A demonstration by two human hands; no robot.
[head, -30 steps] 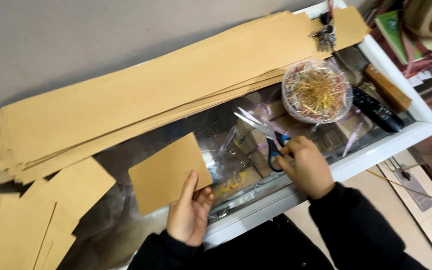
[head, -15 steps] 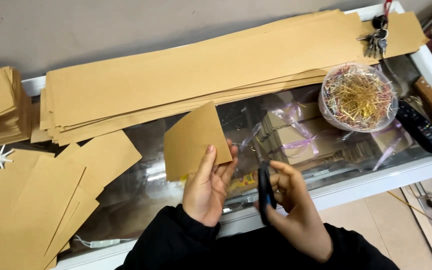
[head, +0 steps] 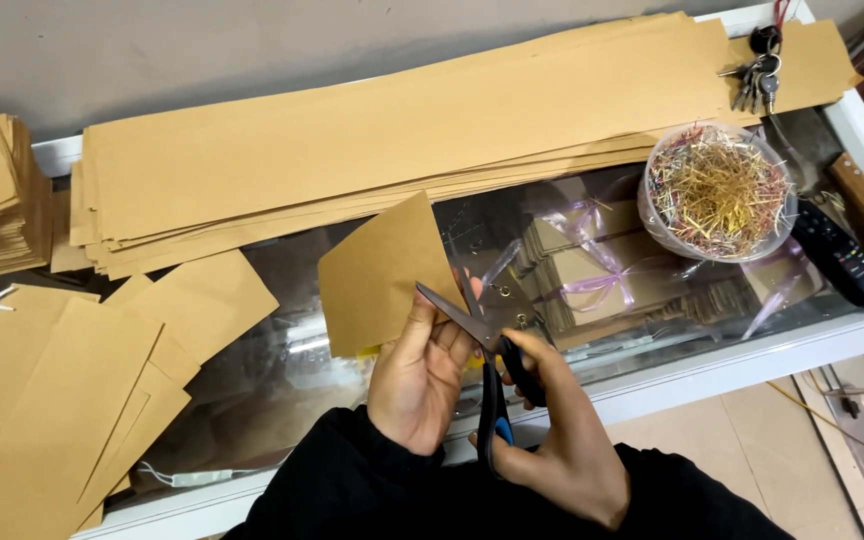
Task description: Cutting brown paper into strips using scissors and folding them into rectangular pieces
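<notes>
Right of the long stack of brown paper strips (head: 402, 140), a clear round plastic tub (head: 717, 192) holds golden pins. Below the stack, the left hand (head: 422, 370) pinches a brown paper piece (head: 384, 275); the right hand (head: 552, 440) grips open black-handled scissors (head: 487, 365) at its edge.

Tan paper piece (head: 384, 275), black-handled scissors (head: 482, 370)

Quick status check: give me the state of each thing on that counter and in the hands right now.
left hand: holding the brown paper piece upright
right hand: gripping the scissors, blades open at the paper's edge
long paper strips: stacked flat
cut paper pieces: piled loosely, overlapping
clear tub of pins: open, full
keys: lying on the strips
remote: lying flat
</notes>
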